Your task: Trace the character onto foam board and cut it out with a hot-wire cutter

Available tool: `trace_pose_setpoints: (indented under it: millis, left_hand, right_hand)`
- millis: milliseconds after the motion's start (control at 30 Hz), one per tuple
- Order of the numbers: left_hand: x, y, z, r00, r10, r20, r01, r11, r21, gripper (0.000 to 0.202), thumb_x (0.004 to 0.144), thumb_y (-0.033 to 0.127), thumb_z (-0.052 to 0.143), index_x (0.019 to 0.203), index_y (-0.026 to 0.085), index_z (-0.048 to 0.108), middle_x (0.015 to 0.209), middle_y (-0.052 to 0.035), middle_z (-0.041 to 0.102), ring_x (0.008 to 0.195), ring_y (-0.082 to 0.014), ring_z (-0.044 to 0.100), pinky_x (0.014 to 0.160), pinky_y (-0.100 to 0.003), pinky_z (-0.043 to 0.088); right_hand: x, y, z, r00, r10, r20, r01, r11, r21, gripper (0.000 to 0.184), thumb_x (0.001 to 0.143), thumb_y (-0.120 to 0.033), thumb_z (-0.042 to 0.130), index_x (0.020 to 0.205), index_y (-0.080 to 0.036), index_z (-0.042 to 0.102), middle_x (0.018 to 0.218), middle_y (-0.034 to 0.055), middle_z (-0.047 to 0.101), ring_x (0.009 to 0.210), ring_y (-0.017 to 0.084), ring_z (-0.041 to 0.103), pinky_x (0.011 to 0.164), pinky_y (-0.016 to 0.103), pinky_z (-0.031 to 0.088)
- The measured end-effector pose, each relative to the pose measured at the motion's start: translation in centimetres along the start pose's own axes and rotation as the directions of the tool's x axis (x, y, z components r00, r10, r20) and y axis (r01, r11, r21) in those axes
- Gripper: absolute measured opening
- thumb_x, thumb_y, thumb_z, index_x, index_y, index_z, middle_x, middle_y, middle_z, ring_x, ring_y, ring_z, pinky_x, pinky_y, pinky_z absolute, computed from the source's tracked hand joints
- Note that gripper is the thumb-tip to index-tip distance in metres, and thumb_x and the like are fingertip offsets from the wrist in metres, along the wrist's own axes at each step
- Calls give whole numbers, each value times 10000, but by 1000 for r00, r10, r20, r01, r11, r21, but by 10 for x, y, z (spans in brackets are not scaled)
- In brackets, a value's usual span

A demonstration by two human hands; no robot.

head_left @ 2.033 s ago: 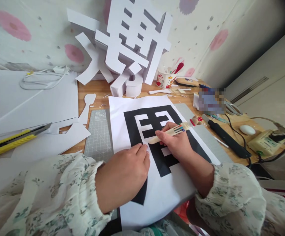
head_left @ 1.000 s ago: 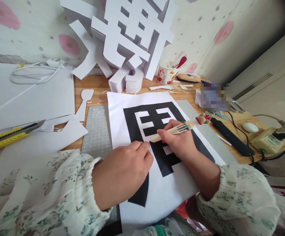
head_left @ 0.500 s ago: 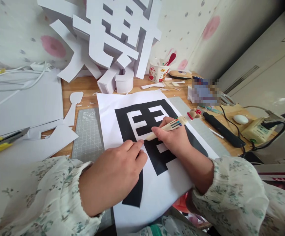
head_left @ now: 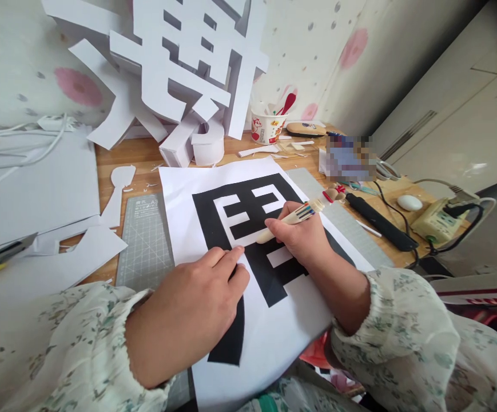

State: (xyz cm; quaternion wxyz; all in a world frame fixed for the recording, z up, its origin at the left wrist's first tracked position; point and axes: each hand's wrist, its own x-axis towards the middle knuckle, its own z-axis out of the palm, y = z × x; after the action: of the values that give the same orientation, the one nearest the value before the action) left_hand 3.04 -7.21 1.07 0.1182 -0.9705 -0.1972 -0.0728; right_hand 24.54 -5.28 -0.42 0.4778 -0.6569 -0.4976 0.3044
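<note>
A sheet of white paper (head_left: pixel 178 229) bears a large black character shape (head_left: pixel 269 280) and lies over a grey cutting mat (head_left: pixel 143 246). My right hand (head_left: pixel 306 237) grips a chunky cream multicolour pen (head_left: pixel 289 217) with a decorated top. Its point is at the shape's middle, by the lower edge of a white bar; whether it touches cannot be made out. My left hand (head_left: pixel 197 309) rests on the paper to the left of the pen, index finger stretched out, the other fingers loosely bent. Nothing shows in that hand.
A yellow utility knife (head_left: pixel 3 257) and white paper offcuts (head_left: pixel 91 257) lie at left. Behind stands a large white paper character (head_left: pixel 154 63), beside a paper cup (head_left: pixel 267 126) with a red spoon. A black-handled tool (head_left: pixel 381 223) and a power adapter (head_left: pixel 439 220) with cords are at right.
The pen point has slid a little to the right, away from my left fingertip. My left hand stays put on the paper. The whole view has shifted slightly.
</note>
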Motion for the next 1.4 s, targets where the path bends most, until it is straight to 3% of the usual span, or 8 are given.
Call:
trace_pose_setpoints:
  millis: [467,867,1400]
  left_hand:
    - [-3,-2,7,999,41,31,-43,998,44,334,867,150,576,1170,117,713,1369,-157,606,986,-292,603,712,-383,512]
    - [-6,-1,7,996,-25,84,26,1000,-16,428,864,104,545,1279,126,648,1406,-164,588,1037,-294,617,785,-413,543]
    - [-6,-1,7,999,8,46,-8,1000,6,426,832,95,557,1239,109,680,1377,-160,613,1047,-299,618,836,-429,540]
  right_hand:
    - [1,-1,-10,999,-32,36,33,999,-20,321,618,-401,698,544,-231,436,506,-54,451,503,103,404,488,264,326]
    - [6,8,-13,998,-51,-38,52,998,20,296,651,-310,681,540,-233,418,468,-64,450,470,99,399,472,258,309]
    - [11,12,-27,991,6,-131,-6,1000,0,297,640,-278,677,543,-237,400,467,-68,412,468,99,356,462,267,273]
